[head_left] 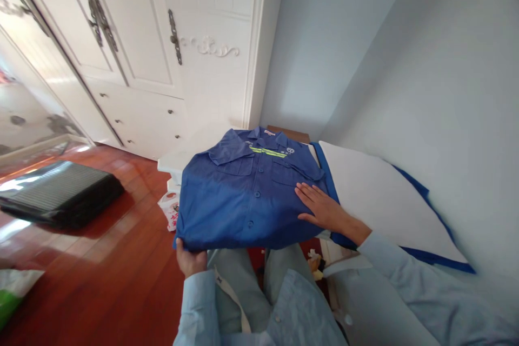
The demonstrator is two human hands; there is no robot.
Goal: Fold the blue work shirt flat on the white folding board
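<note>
A blue short-sleeved work shirt (243,194) lies spread front side up, its collar toward the wall and its hem toward me. It has buttons down the middle, chest pockets and a yellow-green stripe. At its lower left corner, my left hand (191,260) grips the hem, with the fingers partly hidden under the cloth. My right hand (320,208) rests flat on the shirt's right side below the pocket, its fingers stretched out.
White cabinets (214,81) stand behind. A white sheet with blue edges (377,194) lies at the right by the wall. On the red floor are a black case (60,192) and a white printed bag (169,210). A white and green bag (16,292) is at lower left.
</note>
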